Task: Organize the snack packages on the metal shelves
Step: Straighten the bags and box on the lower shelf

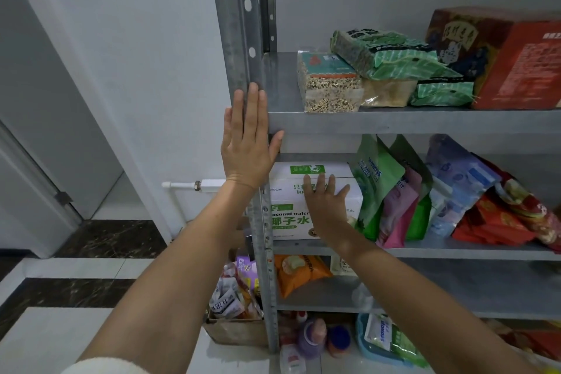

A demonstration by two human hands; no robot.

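My left hand point(247, 143) lies flat, fingers straight, against the metal shelf's upright post point(239, 24) at the level of the upper shelf point(394, 121). My right hand point(326, 200) presses with spread fingers on the front of a white coconut-water box point(288, 215) at the left end of the middle shelf. Green and pink snack pouches point(391, 191) lean right beside the box. Blue and red packages point(485, 200) lie further right on the same shelf.
The upper shelf holds a grain pack point(328, 85), green bags point(394, 55) and a red carton point(510, 61). An orange bag point(300, 273) lies on the lower shelf. A cardboard box of packets point(236, 304) stands on the floor at the post, bottles point(312, 334) below.
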